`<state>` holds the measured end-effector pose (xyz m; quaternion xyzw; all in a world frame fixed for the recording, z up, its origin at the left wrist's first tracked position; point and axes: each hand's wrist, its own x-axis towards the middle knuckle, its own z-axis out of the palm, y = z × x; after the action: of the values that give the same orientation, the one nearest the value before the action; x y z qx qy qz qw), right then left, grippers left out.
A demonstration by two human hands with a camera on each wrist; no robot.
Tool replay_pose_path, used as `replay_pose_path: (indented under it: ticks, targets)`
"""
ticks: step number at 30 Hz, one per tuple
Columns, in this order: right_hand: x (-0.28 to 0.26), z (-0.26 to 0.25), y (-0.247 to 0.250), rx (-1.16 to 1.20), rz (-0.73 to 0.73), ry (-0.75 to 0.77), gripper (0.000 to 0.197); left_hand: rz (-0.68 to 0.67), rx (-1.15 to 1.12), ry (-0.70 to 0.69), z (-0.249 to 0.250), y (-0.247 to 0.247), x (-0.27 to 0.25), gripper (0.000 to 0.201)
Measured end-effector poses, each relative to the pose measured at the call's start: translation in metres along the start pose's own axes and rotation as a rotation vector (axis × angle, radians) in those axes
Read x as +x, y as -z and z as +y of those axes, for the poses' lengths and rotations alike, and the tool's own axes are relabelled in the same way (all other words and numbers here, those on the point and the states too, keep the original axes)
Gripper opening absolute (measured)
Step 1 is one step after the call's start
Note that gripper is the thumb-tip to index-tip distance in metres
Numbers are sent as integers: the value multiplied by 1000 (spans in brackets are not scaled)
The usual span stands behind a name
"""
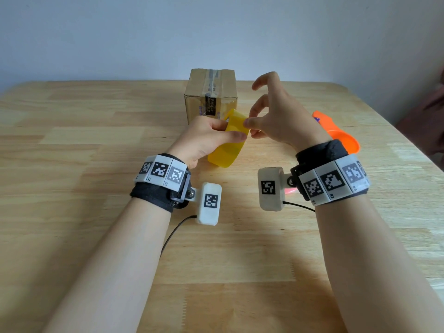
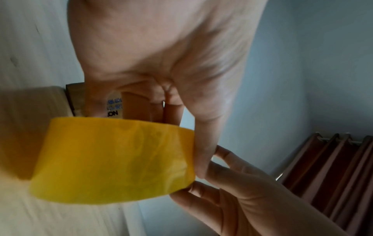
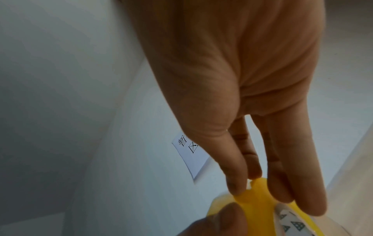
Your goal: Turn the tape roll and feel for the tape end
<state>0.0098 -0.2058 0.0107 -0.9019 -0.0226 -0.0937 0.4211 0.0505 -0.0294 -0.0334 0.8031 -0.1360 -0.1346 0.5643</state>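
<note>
The left hand (image 1: pixel 201 138) holds the yellow tape roll (image 1: pixel 227 150) just above the worktop (image 1: pixel 96 145). The right hand (image 1: pixel 276 121) has a tight grip on the loose end. It looks like peeling time; next needs a slow, steady pull.

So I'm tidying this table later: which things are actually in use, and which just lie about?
In use:
yellow roll of tape, gripped by left hand, its edge pinched by right hand.

Lying about:
taped brown cardboard box; orange plastic tool.
</note>
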Motion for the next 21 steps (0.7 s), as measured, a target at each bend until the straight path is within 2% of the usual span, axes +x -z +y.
replay_pose_path:
  ticks: [2, 6, 11, 13, 15, 21]
  targets:
    - [-1, 1, -1, -11, 26, -17, 55, 20, 14, 13, 3, -4, -2, 23]
    - [3, 10, -5, -54, 79, -129, 47, 30, 119, -15, 3, -14, -2, 31]
    - [8, 12, -14, 143, 3, -261, 40, 99, 128, -23, -2, -11, 2, 48]
    - [8, 11, -12, 174, 12, -257, 41, 106, 116, -25, -1, -8, 1, 48]
    - [8, 12, -8, 161, 55, -211, 45, 118, 107, -25, -1, -4, 0, 39]
    - [4, 7, -7, -50, 88, -74, 64, 115, 98, -1, 0, -3, -2, 32]
